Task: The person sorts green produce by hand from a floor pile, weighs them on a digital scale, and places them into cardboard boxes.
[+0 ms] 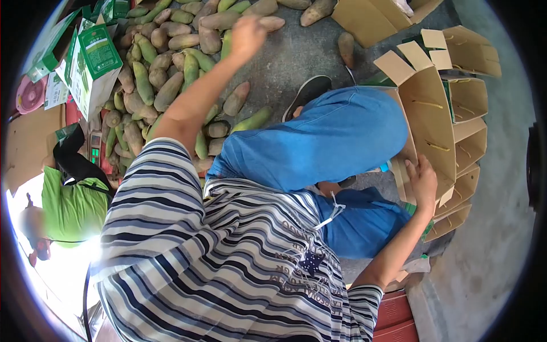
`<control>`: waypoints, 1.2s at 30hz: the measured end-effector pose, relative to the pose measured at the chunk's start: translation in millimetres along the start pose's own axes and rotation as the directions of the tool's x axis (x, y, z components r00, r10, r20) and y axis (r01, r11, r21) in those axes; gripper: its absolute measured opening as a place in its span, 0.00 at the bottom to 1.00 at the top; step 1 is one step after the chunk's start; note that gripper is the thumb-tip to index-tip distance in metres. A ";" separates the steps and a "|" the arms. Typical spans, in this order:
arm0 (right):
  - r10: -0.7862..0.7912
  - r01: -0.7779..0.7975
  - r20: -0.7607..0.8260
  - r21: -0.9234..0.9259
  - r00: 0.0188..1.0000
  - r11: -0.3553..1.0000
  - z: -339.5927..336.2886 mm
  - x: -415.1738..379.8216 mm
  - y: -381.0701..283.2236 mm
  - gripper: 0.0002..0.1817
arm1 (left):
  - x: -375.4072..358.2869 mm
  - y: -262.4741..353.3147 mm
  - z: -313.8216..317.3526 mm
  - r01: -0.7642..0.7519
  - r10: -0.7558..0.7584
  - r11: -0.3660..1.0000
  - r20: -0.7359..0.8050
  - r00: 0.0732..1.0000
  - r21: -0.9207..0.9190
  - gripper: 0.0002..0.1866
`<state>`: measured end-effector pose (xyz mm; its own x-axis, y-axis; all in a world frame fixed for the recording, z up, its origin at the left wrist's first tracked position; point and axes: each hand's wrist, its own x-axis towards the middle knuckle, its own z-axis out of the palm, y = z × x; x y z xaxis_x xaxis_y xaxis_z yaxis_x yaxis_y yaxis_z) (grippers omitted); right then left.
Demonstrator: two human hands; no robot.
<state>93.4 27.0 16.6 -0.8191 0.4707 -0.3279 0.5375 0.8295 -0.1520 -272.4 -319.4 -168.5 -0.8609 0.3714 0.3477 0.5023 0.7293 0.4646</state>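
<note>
My left hand (248, 39) is closed at the upper edge of a large pile of green and reddish-brown radishes (168, 91). The pinkish end of one radish (271, 23) sticks out from it; the fingers themselves are mostly hidden. At the near edge of a tall open cardboard box (424, 114), my right hand (421, 181) grips the rim, with its fingers against the inner side of a flap. The box stands beside my bent knee in blue trousers (342, 131), its flaps up and yellow cord loops on its inside wall.
More open cardboard boxes (468, 100) stand in a row at the right, and another (370, 20) is at the top. A single radish (346, 50) lies near it. Green-and-white cartons (94, 62) are at the left, above a person in a green shirt (71, 205).
</note>
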 end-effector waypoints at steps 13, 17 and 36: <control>-0.029 0.028 0.046 0.017 0.999 0.999 14.7 0.2 24.1 0.20 | -129.3 -175.1 -126.0 0.354 -0.875 0.309 0.118 0.470 0.883 0.25; 0.058 -0.056 0.073 -0.032 0.996 0.998 12.3 0.3 16.6 0.18 | -129.9 -173.0 -125.2 0.306 -0.861 0.326 0.147 0.487 0.895 0.30; -0.076 0.077 -0.022 0.029 0.997 0.997 12.3 1.9 14.4 0.13 | -89.0 -70.1 -87.2 0.351 -0.361 0.932 0.127 0.924 0.091 0.33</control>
<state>102.0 36.1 2.3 -0.8619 0.4129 -0.2944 0.4787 0.8541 -0.2033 -223.8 -453.7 -161.0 -0.9869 0.1532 0.0499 0.1582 0.8624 0.4810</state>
